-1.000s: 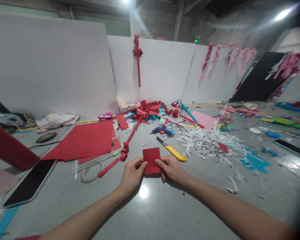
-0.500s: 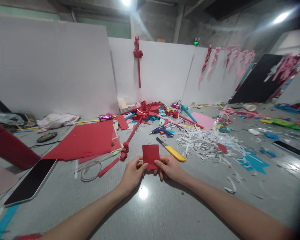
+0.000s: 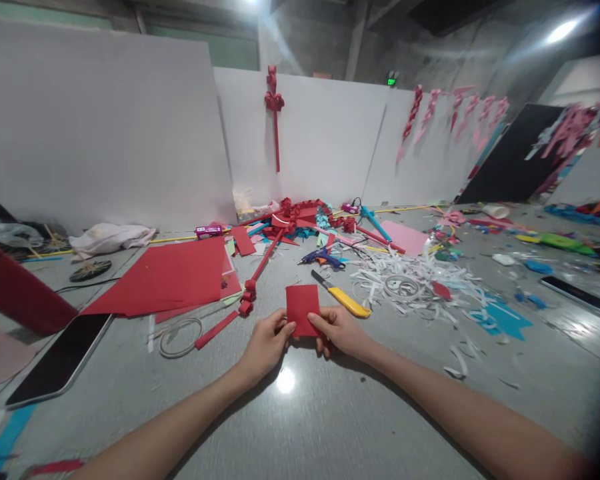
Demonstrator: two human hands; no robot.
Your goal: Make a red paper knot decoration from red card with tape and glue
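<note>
Red piece (image 3: 303, 307) at centre, below mid-frame; left hand (image 3: 263, 345) fingers pinch its left edge, right hand (image 3: 347, 331) fingers its lower right. Shaping or inspecting step, possibly; folds unclear. Next move calls for even, light pressure.

Flat black phone (image 3: 60, 360): on my left, nearer me than the large red paper sheet (image 3: 173, 277)
Yellow plastic cutter (image 3: 347, 301): just beyond my right hand (image 3: 344, 331)
Blue plastic glue gun (image 3: 325, 258): behind the cutter
Thin white paper strips (image 3: 375, 275): right of both
Red paper ornament (image 3: 276, 137): on the upright white board (image 3: 330, 147)
</note>
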